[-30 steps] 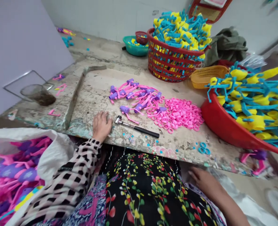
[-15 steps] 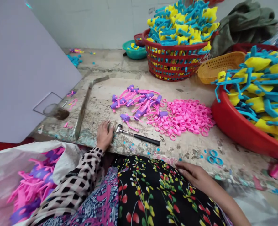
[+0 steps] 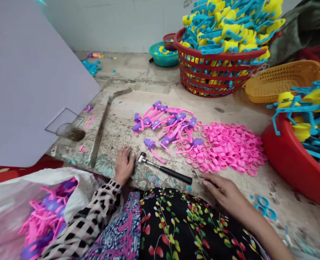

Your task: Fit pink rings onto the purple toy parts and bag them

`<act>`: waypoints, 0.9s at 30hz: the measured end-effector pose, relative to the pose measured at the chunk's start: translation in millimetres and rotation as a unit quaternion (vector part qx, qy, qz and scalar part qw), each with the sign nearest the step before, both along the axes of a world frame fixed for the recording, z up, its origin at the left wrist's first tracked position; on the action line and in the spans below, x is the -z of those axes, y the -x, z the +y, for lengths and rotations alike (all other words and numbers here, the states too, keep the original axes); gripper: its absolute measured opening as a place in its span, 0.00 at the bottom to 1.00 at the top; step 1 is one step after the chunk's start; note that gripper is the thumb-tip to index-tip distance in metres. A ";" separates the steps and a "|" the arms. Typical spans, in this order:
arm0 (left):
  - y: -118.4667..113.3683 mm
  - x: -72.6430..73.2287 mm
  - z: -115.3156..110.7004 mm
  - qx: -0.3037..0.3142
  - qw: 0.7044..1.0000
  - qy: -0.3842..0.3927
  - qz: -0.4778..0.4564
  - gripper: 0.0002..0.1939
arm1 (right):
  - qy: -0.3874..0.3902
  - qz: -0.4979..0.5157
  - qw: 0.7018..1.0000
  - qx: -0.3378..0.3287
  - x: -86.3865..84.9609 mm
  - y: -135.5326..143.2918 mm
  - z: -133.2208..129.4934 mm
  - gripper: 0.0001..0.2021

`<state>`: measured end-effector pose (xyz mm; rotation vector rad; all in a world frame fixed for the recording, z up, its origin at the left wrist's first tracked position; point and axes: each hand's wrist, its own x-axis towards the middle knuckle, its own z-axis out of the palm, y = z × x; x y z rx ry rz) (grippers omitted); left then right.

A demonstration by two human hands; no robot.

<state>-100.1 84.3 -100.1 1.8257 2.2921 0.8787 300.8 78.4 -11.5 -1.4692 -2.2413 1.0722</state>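
My left hand (image 3: pixel 124 164) rests on the worn tabletop, fingers stretched forward, just left of a small hammer's head. The hammer (image 3: pixel 166 169) lies slanted on the table with its black handle pointing right. My right hand (image 3: pixel 221 188) hovers or rests by the table's front edge; its fingers reach toward the end of the handle without touching it. Beyond the hammer is a loose heap of pink and purple plastic toy parts (image 3: pixel 170 124). Right of them spreads a pile of pink plastic rings (image 3: pixel 224 148).
A red basket (image 3: pixel 214 77) heaped with yellow and blue parts stands at the back. A red tub (image 3: pixel 292 162) and an orange basket (image 3: pixel 281 81) are at right. Several blue rings (image 3: pixel 265 207) lie near the front. A metal bar (image 3: pixel 101 130) and a sack (image 3: pixel 86 187) are at left.
My right hand has moved up from my lap to the table, nearer the hammer's handle. The left hand stays beside the hammer's head. The view has shifted slightly.
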 end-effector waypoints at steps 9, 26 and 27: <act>-16.9 -37.8 12.1 -0.008 1.000 0.002 -0.018 0.17 | -0.211 -0.067 0.967 -0.126 -19.1 88.0 66.2 0.15; -53.1 -77.8 19.5 -0.002 0.989 0.051 -0.140 0.19 | -0.229 -0.073 0.969 -0.055 3.6 123.5 93.7 0.16; -59.2 -83.2 19.7 0.011 0.982 0.059 -0.179 0.19 | -0.232 -0.027 0.972 -0.037 4.7 119.2 91.4 0.16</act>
